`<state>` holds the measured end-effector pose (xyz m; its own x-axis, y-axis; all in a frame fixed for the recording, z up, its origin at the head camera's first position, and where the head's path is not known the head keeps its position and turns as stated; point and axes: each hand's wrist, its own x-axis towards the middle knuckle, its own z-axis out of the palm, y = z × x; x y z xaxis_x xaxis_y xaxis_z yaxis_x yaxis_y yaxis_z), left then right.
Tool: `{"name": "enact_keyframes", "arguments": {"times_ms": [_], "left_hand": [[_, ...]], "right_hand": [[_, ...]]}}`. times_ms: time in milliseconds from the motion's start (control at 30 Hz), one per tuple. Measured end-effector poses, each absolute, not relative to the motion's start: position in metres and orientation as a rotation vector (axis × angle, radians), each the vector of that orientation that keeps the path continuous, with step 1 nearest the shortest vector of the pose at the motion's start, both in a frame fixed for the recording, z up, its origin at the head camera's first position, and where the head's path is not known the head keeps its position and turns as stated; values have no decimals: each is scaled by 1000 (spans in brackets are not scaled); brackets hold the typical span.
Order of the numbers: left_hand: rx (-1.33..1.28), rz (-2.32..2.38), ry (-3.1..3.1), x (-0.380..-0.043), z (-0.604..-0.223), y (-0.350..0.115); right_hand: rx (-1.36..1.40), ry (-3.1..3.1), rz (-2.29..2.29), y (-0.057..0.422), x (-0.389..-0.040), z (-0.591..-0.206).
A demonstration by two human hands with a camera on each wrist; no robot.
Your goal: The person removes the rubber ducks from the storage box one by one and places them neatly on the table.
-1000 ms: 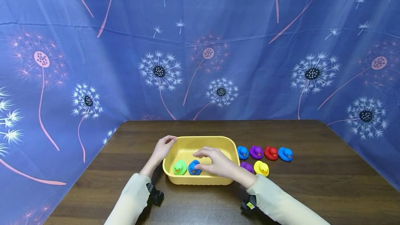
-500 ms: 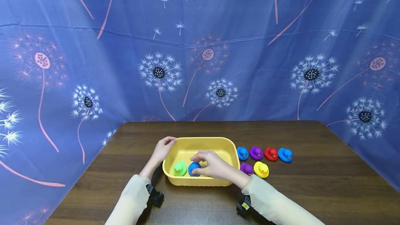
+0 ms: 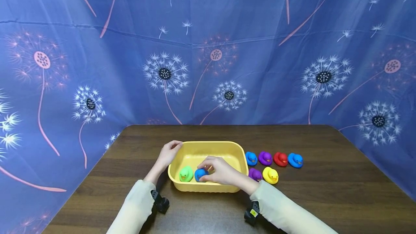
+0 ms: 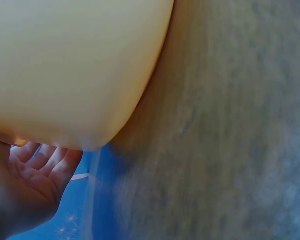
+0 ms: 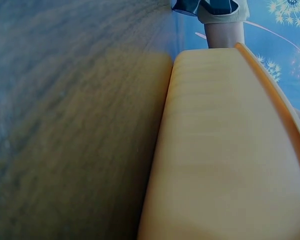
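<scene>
A yellow plastic basin [image 3: 208, 188] stands on the wooden table, with a green rubber duck [image 3: 186, 174] and a blue rubber duck [image 3: 199, 174] near its front wall. My right hand [image 3: 222, 172] reaches over the basin's right side and pinches the blue duck between thumb and fingers. At the back left corner my left hand [image 3: 168, 153] grips the rim; in the left wrist view that hand [image 4: 35, 187] has its fingers against the basin's outer wall [image 4: 75, 70]. The right wrist view shows mostly the outer front wall [image 5: 220, 150], and the right hand is hidden there.
Right of the basin, a back row holds a blue duck [image 3: 251, 159], a purple duck [image 3: 265, 158], a red duck [image 3: 280, 159] and another blue duck [image 3: 295, 160]. In front sit a purple duck [image 3: 255, 174] and a yellow duck [image 3: 270, 175]. A blue dandelion-print cloth [image 3: 208, 21] hangs behind.
My right hand has moved slightly left and its thumb and fingers have closed in on the blue duck in the basin. The left hand stays at the rim.
</scene>
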<state>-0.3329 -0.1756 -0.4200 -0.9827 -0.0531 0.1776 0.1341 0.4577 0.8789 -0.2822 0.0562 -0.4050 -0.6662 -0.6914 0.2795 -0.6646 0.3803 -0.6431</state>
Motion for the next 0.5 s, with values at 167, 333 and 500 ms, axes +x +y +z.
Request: {"name": "enact_keyframes", "arguments": {"times_ms": [167, 333, 500], "left_hand": [[-73, -1532, -2522, -334, -419, -176], [-73, -1526, -2530, -333, -418, -175], [-59, -1547, -2534, -333, -420, -175]], "right_hand": [[-1222, 2588, -1188, 55, -283, -404], [-1229, 2606, -1173, 56, -285, -405], [-1252, 2617, -1158, 57, -284, -407]]}}
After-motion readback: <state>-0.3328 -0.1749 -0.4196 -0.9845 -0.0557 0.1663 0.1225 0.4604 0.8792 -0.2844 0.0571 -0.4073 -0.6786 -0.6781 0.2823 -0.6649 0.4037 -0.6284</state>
